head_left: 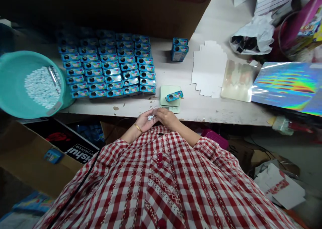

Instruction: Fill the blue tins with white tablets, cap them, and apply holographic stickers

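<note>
My left hand (144,120) is cupped palm up at the table's near edge, holding several small white pieces (150,117). My right hand (164,116) sits against it, fingertips pinched at those pieces. Just beyond the hands a small blue box (174,96) lies on a pale green scale (169,105). Rows of matching blue boxes (108,66) fill the table to the left. A teal basin (15,88) at far left holds a heap of white pieces and a scoop (54,79).
Two stacked blue boxes (179,49) stand further back. Flat white card blanks (208,68) and holographic sheets (286,84) lie to the right, crumpled bags (251,38) behind them. A large brown carton (125,7) stands at the back. Cardboard boxes (30,155) sit under the table.
</note>
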### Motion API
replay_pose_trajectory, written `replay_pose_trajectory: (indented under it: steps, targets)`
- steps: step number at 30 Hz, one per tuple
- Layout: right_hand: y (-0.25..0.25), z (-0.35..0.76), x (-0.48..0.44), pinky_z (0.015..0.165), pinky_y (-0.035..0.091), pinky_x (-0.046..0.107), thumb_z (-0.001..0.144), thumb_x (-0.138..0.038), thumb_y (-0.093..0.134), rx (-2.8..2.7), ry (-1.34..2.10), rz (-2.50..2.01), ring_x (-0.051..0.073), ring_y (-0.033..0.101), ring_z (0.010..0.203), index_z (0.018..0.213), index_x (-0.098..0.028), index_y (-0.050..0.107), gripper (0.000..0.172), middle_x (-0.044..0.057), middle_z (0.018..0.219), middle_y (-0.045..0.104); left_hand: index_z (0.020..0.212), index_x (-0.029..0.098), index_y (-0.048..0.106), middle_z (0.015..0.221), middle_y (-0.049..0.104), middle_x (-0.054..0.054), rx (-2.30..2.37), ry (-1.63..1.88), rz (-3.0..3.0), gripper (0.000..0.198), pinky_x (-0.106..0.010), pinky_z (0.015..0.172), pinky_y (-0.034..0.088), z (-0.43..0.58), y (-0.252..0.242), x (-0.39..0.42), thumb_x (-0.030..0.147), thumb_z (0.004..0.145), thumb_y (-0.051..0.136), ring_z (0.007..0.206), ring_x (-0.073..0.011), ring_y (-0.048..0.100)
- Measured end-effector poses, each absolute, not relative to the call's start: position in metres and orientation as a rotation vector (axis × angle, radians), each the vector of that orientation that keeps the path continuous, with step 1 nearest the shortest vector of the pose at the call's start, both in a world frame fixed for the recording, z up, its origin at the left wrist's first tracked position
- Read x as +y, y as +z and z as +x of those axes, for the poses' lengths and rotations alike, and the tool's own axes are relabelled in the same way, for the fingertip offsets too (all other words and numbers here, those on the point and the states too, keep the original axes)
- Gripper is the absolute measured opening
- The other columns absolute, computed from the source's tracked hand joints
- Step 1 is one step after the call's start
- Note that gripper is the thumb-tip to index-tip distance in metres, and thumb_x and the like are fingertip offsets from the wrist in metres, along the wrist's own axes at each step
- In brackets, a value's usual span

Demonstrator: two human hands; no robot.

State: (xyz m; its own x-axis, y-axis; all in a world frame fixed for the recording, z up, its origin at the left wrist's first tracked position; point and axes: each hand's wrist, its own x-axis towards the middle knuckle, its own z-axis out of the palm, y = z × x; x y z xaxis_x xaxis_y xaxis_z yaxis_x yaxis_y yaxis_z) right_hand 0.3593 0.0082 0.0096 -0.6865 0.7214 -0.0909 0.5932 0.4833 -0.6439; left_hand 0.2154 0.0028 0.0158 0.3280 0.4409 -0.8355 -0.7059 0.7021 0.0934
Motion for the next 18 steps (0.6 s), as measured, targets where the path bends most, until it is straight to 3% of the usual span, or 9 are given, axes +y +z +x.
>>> replay_pose_trajectory:
  steps: [9, 13, 18]
  targets:
    - [0.017, 0.389, 0.039, 0.085, 0.047, 0.031, 0.092, -0.022, 0.042, -2.113, 0.857, -1.260, 0.017, 0.058, 0.092, 0.095, -0.018, 0.065, 0.023, 0.008, 0.092, 0.065, 0.081, 0.007, 0.064, 0.069, 0.067, -0.008, 0.936, 0.814, -0.274, 0.025, -0.024, 0.076, 0.053, 0.243, 0.027, 0.033, 0.010, 0.088, 0.040, 0.068, -0.0121, 0.065]
    - [0.008, 0.403, 0.053, 0.087, 0.047, 0.033, 0.091, -0.022, 0.045, -2.101, 0.745, -1.442, 0.018, 0.058, 0.095, 0.096, -0.019, 0.066, 0.022, 0.008, 0.095, 0.066, 0.090, 0.003, 0.066, 0.080, 0.070, -0.015, 0.985, 0.798, -0.242, 0.026, -0.026, 0.079, 0.054, 0.237, 0.025, 0.034, 0.012, 0.088, 0.041, 0.081, -0.0178, 0.068]
    - [0.010, 0.422, 0.055, 0.087, 0.048, 0.035, 0.091, -0.026, 0.044, -1.993, 0.626, -1.550, 0.019, 0.059, 0.095, 0.096, -0.020, 0.067, 0.024, 0.008, 0.097, 0.066, 0.103, 0.005, 0.064, 0.079, 0.070, -0.013, 1.026, 0.830, -0.278, 0.028, -0.026, 0.075, 0.056, 0.219, 0.021, 0.028, 0.012, 0.087, 0.043, 0.080, -0.0175, 0.069]
